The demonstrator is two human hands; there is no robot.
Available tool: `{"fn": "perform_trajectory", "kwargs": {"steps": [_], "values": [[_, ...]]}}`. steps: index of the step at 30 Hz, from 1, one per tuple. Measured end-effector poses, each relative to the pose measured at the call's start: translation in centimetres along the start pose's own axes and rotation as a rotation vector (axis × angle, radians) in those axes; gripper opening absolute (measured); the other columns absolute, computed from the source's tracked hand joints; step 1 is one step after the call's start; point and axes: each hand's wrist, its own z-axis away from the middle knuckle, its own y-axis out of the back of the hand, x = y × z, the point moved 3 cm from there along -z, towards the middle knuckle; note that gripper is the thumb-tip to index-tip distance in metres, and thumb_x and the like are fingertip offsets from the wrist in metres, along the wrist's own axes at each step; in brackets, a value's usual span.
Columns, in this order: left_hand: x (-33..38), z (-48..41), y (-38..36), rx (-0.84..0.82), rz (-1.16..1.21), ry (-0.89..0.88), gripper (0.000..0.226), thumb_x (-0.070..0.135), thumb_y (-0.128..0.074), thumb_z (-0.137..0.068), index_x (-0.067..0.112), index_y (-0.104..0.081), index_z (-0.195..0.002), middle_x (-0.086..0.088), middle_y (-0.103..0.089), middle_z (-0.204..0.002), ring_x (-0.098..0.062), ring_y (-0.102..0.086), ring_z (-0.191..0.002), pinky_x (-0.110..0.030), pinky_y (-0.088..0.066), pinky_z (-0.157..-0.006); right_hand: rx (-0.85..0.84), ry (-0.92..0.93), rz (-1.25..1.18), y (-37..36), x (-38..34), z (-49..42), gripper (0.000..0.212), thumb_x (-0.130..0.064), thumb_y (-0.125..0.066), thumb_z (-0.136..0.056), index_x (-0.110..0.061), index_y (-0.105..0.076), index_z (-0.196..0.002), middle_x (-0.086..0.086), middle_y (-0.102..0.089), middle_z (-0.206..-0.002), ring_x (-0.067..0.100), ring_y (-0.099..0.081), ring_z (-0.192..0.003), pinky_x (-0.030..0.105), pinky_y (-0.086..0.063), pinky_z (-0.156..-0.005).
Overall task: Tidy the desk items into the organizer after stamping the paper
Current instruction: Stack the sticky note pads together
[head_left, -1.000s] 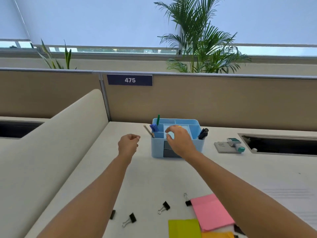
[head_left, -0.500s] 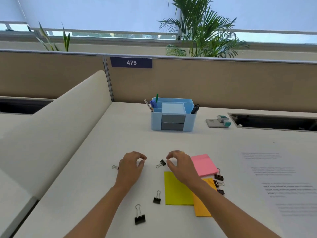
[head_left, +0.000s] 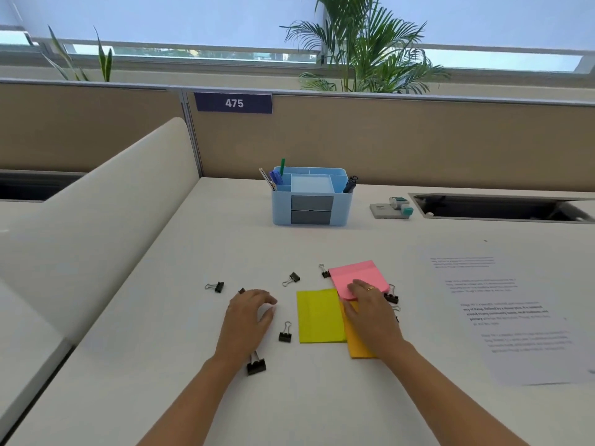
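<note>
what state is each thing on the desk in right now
left hand: loosely curled, empty
right hand: resting on pink pad, grip unclear
pink pad: partly covered by right hand
yellow pad: flat, untouched
binder clips: loose, scattered
paper: lying flat
organizer: upright, both drawers shut

I count one blue organizer (head_left: 280,210), with two grey drawers (head_left: 311,206) and four pens (head_left: 282,165). There are three sticky-note pads: one pink pad (head_left: 360,272), one yellow pad (head_left: 318,317) and one orange pad (head_left: 359,349). Six binder clips (head_left: 285,332) show clearly. Two more dark bits sit half hidden, one at the left hand (head_left: 249,317) and one at the right hand (head_left: 370,312). I also see one printed sheet (head_left: 515,317), one stamp (head_left: 401,206) and one grey pad (head_left: 381,210).
</note>
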Motion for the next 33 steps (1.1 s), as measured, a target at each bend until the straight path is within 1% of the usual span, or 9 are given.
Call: {"fn": "perform_trajectory", "kwargs": {"steps": [3,7,10,14,17,21,25,29,33], "values": [[0.6,0.7,0.2,0.025,0.060,0.024,0.015,0.010,-0.057,-0.088,0.010,-0.068,-0.098,0.000,-0.061,-0.118,-0.014,-0.051,-0.116,-0.017,-0.026,-0.096,-0.003,0.061,0.120,-0.2,-0.2,-0.2,0.035,-0.025,-0.041,-0.097,-0.010,-0.053,-0.126,0.008,-0.051,-0.134,0.022,-0.046,-0.124,0.032,-0.039,-0.102],[1.2,1.5,0.2,0.029,0.139,0.016,0.014,0.007,-0.056,-0.088,0.008,-0.070,-0.091,-0.002,-0.065,-0.107,-0.016,-0.058,-0.104,-0.018,-0.037,-0.088,-0.006,0.121,0.259,0.2,-0.7,-0.6,0.030,-0.021,-0.036,-0.098,-0.011,-0.060,-0.113,0.008,-0.060,-0.115,0.023,-0.056,-0.106,0.034,-0.049,-0.083],[1.4,1.9,0.6,0.054,0.163,0.010,0.013,0.005,-0.056,-0.088,0.008,-0.069,-0.088,0.004,-0.065,-0.094,-0.011,-0.059,-0.093,-0.003,-0.035,-0.078,-0.007,0.140,0.291,0.6,-0.9,-1.1,0.028,-0.016,-0.037,-0.097,-0.009,-0.062,-0.108,0.010,-0.061,-0.108,0.024,-0.058,-0.098,0.032,-0.047,-0.075],[1.6,2.1,0.9,0.073,0.206,0.018,0.013,0.005,-0.056,-0.088,0.010,-0.069,-0.086,0.013,-0.062,-0.087,0.004,-0.055,-0.085,0.000,-0.036,-0.077,0.121,0.094,0.148,1.8,-1.1,-0.8,0.026,-0.018,-0.044,-0.095,-0.004,-0.065,-0.097,0.014,-0.061,-0.096,0.028,-0.056,-0.091,0.034,-0.043,-0.071],[1.8,1.9,0.8,0.075,0.270,0.059,0.015,0.006,-0.055,-0.089,0.014,-0.068,-0.086,0.020,-0.059,-0.085,0.003,-0.056,-0.085,-0.006,-0.042,-0.070,0.272,0.099,-0.036,2.9,-1.5,-0.4,0.021,-0.010,-0.048,-0.093,-0.001,-0.067,-0.095,0.016,-0.068,-0.089,0.030,-0.060,-0.082,0.036,-0.045,-0.070],[2.1,1.8,0.8,0.069,0.405,0.217,0.017,0.010,-0.054,-0.090,0.020,-0.066,-0.084,0.014,-0.062,-0.085,0.002,-0.057,-0.083,-0.005,-0.042,-0.066,0.336,0.122,-0.260,3.4,-1.9,0.2,0.018,-0.001,-0.052,-0.090,0.000,-0.066,-0.100,0.015,-0.070,-0.092,0.026,-0.062,-0.081,0.025,-0.042,-0.070],[2.5,1.6,0.3,-0.031,0.774,0.448,0.018,0.012,-0.050,-0.093,0.017,-0.065,-0.085,-0.005,-0.067,-0.087,-0.022,-0.065,-0.083,-0.025,-0.053,-0.076,0.268,0.251,-0.425,3.0,-2.6,1.8,0.019,-0.001,-0.053,-0.088,-0.004,-0.067,-0.100,0.001,-0.067,-0.097,-0.001,-0.056,-0.088,0.002,-0.041,-0.078],[3.2,1.7,0.0,-0.176,1.095,0.622,0.022,0.021,-0.047,-0.095,0.005,-0.061,-0.100,-0.014,-0.067,-0.089,-0.020,-0.067,-0.072,-0.021,-0.057,-0.060,0.072,0.331,-0.558,1.5,-3.7,3.5,0.025,-0.016,-0.050,-0.084,-0.006,-0.068,-0.099,-0.005,-0.066,-0.098,-0.013,-0.056,-0.094,0.006,-0.046,-0.079],[2.7,2.0,0.2,-0.108,1.105,0.624,0.029,-0.001,-0.053,-0.088,-0.002,-0.055,-0.116,-0.009,-0.067,-0.087,-0.017,-0.064,-0.073,-0.017,-0.055,-0.055,0.005,0.299,-0.584,0.9,-4.1,3.7,0.024,-0.007,-0.052,-0.086,-0.005,-0.065,-0.106,-0.003,-0.064,-0.103,-0.010,-0.058,-0.095,0.005,-0.046,-0.080]]}}
